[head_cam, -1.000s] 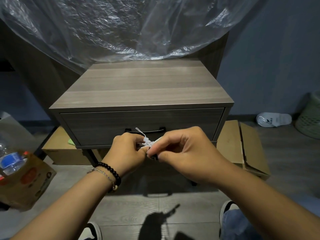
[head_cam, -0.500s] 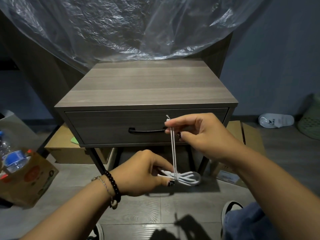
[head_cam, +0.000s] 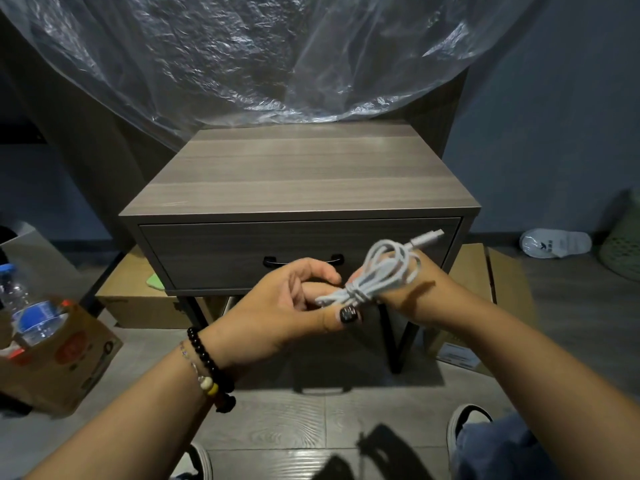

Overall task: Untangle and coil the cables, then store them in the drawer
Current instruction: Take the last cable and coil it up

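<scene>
- Left hand [head_cam: 277, 306] up front, thumb and curled fingers pinching the wrapped waist of the white cable [head_cam: 377, 275].
- Right hand [head_cam: 412, 289] mostly hidden behind the coil; its fingers go through the loops, but whether that grip is closed, I cannot tell.
- One plug end pokes up right.
- Behind, the drawer [head_cam: 235, 251] sits closed, handle partly covered.
- Plastic sheet [head_cam: 259, 53] overhangs the table [head_cam: 294, 174].

Wood-grain nightstand [head_cam: 298, 174] on dark legs, drawer [head_cam: 298, 251] closed. Grey plank floor [head_cam: 284, 420]: cardboard boxes [head_cam: 138, 306] beneath and beside it, white slipper [head_cam: 554, 243] (far right).
</scene>
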A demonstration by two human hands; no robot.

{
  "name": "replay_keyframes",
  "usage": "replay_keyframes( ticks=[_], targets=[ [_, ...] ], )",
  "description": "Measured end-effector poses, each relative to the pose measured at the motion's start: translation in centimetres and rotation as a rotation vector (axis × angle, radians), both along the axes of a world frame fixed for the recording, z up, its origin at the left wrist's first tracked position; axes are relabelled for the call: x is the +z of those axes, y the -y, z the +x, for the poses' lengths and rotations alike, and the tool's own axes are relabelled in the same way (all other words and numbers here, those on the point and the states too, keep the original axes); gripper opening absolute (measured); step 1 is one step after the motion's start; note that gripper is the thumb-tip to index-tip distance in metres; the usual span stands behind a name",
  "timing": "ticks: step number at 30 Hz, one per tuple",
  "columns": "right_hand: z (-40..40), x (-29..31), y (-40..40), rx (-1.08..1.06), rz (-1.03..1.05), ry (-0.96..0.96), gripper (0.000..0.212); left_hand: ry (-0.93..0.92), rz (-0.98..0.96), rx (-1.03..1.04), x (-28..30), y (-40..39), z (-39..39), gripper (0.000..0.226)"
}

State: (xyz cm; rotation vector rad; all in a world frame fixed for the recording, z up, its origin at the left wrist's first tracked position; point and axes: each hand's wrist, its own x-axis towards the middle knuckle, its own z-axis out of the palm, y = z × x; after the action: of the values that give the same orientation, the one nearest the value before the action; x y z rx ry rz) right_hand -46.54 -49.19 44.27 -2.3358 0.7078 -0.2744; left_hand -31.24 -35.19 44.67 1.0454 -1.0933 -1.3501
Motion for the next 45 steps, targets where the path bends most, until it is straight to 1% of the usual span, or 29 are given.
replay_keyframes(
  ticks=[1,2,4,6,7,9,11,13,16,20,23,25,27,29,30,32,33,35,38,40,41,43,45],
  targets=[
    [-0.2,-0.3,0.1,-0.031,0.043,0.053,0.017,-0.062,-0.001,0.042,0.1,0.0,0.0,0.073],
    [-0.4,-0.4,0.1,-0.059,0.083,0.084,0.013,-0.120,-0.008,0.086,0.0,0.0,0.0,0.075],
    [-0.8,-0.6,0.0,-0.083,0.079,0.077,0.009,-0.199,-0.008,0.183,0.1,0.1,-0.3,0.063],
    [-1.0,-0.6,0.0,-0.082,0.035,0.070,0.007,-0.226,0.012,0.293,0.0,0.3,-0.5,0.043],
    [-1.1,-0.5,0.0,-0.086,0.043,0.085,0.007,-0.239,0.026,0.337,0.0,0.4,-0.6,0.037],
    [-1.4,-0.1,-0.2,-0.095,0.149,0.138,0.008,-0.257,0.052,0.412,-0.1,0.7,-0.6,0.036],
    [-1.7,0.3,-0.4,-0.095,0.257,0.163,0.013,-0.266,0.075,0.493,-0.1,1.0,-0.4,0.031],
    [-1.9,0.6,-0.5,-0.093,0.321,0.184,0.017,-0.261,0.097,0.569,-0.1,1.3,-0.4,0.022],
    [-1.8,1.1,-0.8,-0.098,0.371,0.223,0.023,-0.210,0.139,0.676,-0.3,1.8,-0.6,0.018],
    [-1.9,1.5,-1.1,-0.080,0.362,0.240,0.023,-0.039,0.136,0.762,-0.9,2.2,-0.7,0.018],
    [-2.2,2.0,-1.3,-0.044,0.361,0.272,0.022,0.135,0.107,0.766,-1.1,2.3,-0.6,0.016],
    [-2.4,2.4,-1.5,-0.019,0.423,0.304,0.023,0.288,0.076,0.759,-1.2,2.3,-0.4,0.019],
    [-2.7,2.7,-1.6,0.004,0.553,0.362,0.024,0.507,0.034,0.728,-1.3,2.2,-0.4,0.022],
    [-3.0,3.0,-1.6,0.033,0.624,0.404,0.025,0.739,-0.003,0.683,-1.2,2.0,-0.6,0.022],
    [-3.1,3.1,-1.6,0.055,0.626,0.409,0.028,0.831,-0.018,0.662,-1.1,2.0,-0.7,0.020],
    [-3.3,3.3,-1.7,0.103,0.587,0.395,0.033,0.957,-0.040,0.612,-1.0,1.8,-1.0,0.017],
    [-3.4,3.3,-1.8,0.109,0.554,0.382,0.031,1.006,-0.052,0.575,-1.0,1.8,-1.1,0.017],
    [-3.2,3.3,-2.0,0.072,0.497,0.374,0.020,1.098,-0.094,0.490,-1.2,1.6,-1.2,0.020],
    [-2.9,3.3,-2.1,-0.007,0.380,0.402,0.011,1.186,-0.236,0.370,-1.7,1.5,-1.2,0.029],
    [-2.7,3.3,-1.9,-0.056,0.279,0.416,0.009,1.193,-0.323,0.307,-1.7,1.4,-1.2,0.030],
    [-2.6,3.3,-1.8,-0.082,0.261,0.415,0.007,1.186,-0.359,0.277,-1.6,1.3,-1.2,0.028],
    [-2.5,3.2,-1.3,-0.147,0.322,0.416,0.005,1.148,-0.409,0.228,-1.2,1.1,-1.3,0.026],
    [-2.5,3.3,-1.1,-0.201,0.444,0.366,0.003,1.010,-0.396,0.193,-0.8,0.8,-1.5,0.022]
  ],
)
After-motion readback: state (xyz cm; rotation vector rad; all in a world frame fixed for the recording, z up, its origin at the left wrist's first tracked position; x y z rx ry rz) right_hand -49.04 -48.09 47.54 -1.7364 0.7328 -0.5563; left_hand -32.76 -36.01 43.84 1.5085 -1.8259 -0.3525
